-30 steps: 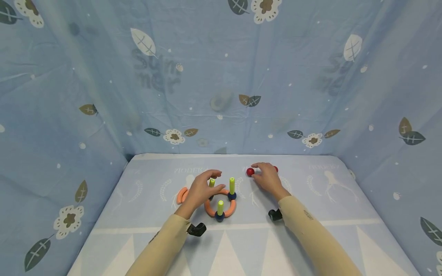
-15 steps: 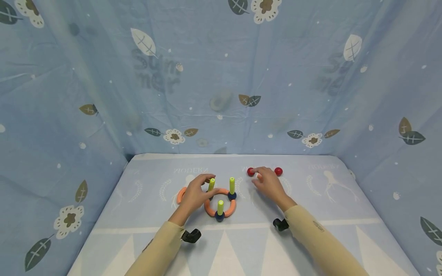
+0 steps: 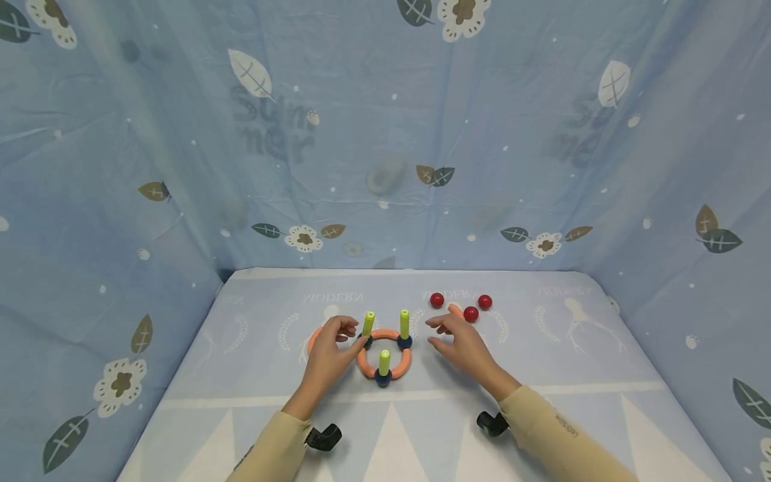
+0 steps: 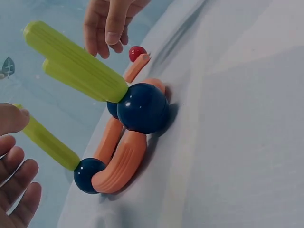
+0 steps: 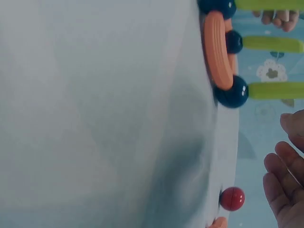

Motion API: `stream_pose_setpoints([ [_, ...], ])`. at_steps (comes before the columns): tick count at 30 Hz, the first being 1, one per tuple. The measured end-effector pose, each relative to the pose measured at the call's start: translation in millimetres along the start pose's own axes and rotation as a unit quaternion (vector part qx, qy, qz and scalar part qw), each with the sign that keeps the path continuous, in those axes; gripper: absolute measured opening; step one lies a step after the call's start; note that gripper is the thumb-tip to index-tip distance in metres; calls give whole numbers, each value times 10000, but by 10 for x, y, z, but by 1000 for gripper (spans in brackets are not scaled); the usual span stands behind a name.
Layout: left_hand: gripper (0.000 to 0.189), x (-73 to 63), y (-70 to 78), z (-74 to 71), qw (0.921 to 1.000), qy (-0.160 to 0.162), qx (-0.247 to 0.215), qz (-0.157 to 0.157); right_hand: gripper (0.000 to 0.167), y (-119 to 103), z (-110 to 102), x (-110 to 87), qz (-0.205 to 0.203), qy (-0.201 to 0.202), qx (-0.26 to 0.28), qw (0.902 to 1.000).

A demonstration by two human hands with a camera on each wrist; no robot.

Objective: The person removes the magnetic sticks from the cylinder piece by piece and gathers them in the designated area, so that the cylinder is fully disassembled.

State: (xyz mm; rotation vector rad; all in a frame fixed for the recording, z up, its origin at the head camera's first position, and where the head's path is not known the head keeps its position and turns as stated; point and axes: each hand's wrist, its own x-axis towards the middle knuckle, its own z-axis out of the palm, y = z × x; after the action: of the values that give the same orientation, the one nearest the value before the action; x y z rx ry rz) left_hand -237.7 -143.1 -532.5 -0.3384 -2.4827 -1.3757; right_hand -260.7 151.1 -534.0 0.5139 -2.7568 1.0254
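A ring of curved orange rods [image 3: 406, 361] joined by navy balls [image 4: 142, 108] lies mid-table, with three lime-green rods [image 3: 384, 363] standing up from the balls. My left hand [image 3: 328, 348] is at the ring's left side, fingers loosely bent and holding nothing. Its thumb overlaps the left ball in the head view; the left wrist view has the thumb beside a green rod [image 4: 52, 145]. To the right of the ring, my right hand [image 3: 462, 343] hovers with relaxed fingers and nothing in them. Just beyond it are three red balls [image 3: 471, 314] and an orange piece [image 3: 456, 310], partly hidden.
Behind the left hand lies another orange piece [image 3: 313, 340], mostly covered. The patterned table cloth [image 3: 572, 361] runs back to a blue printed curtain [image 3: 385, 134], which also closes both sides. Black wrist cameras [image 3: 492, 424] stick out from the sleeves.
My left hand has moved left and nearer, away from above the ring. My right hand has drawn back from the red balls, uncovering one of them and the orange piece beside it.
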Motion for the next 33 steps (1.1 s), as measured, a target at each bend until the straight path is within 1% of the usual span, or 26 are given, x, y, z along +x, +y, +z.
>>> stream_pose_setpoints([
  [2, 31, -44, -11, -15, 10000, 2, 31, -59, 35, -36, 21, -47, -34, 3, 162, 9999],
  [4, 31, -93, -21, -17, 9999, -66, 76, -93, 35, -74, 35, -98, -61, -23, 277, 9996],
  [8, 26, -194, -32, -10, 9997, -181, 85, -168, 35, -167, 44, -188, -103, -178, 528, 9984],
  [11, 21, -262, -48, 2, 9995, -293, 92, -91, 36, -251, 55, -244, -199, -221, 684, 9972],
  [14, 20, -323, -69, 23, 9987, -472, 145, 99, 37, -328, 86, -295, -384, -207, 933, 9947],
  [19, 33, -400, -132, 78, 9955, -703, 486, 412, 37, -413, 200, -353, -708, -267, 1296, 9887],
  [22, 40, -424, -171, 114, 9934, -773, 541, 652, 37, -461, 286, -366, -796, -354, 1523, 9845],
  [24, 41, -431, -192, 143, 9921, -775, 530, 827, 38, -498, 345, -369, -827, -407, 1693, 9812],
  [27, 39, -436, -220, 193, 9901, -673, 596, 1079, 38, -549, 434, -370, -861, -424, 1866, 9777],
  [33, 32, -433, -250, 275, 9862, -389, 742, 1430, 34, -620, 580, -370, -812, -369, 1982, 9761],
])
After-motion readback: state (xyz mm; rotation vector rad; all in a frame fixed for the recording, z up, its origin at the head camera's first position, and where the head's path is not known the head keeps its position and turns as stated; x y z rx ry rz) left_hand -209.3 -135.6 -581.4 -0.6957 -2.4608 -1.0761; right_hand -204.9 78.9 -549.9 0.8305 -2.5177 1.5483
